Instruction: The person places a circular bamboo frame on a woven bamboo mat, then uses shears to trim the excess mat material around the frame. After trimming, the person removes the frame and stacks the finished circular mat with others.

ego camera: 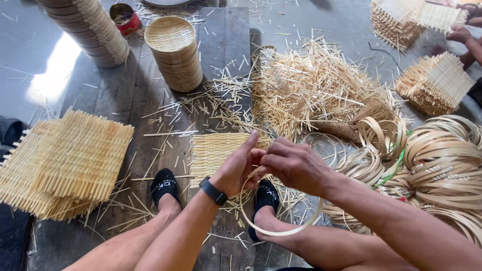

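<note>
Thin bamboo hoop, light and springy, looped over your right foot.
Your left hand and right hand pinch its upper ends together; grip there, at the overlap, or it'll likely spring open.

stacked woven mats left | basket stack upper centre | offcut pile beyond | red tin far left

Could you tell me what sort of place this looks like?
Probably a bamboo basket-weaving workshop: stacks of woven mats, stacked finished baskets, bundled bamboo hoops, and both hands bending a bamboo strip ring.
</note>
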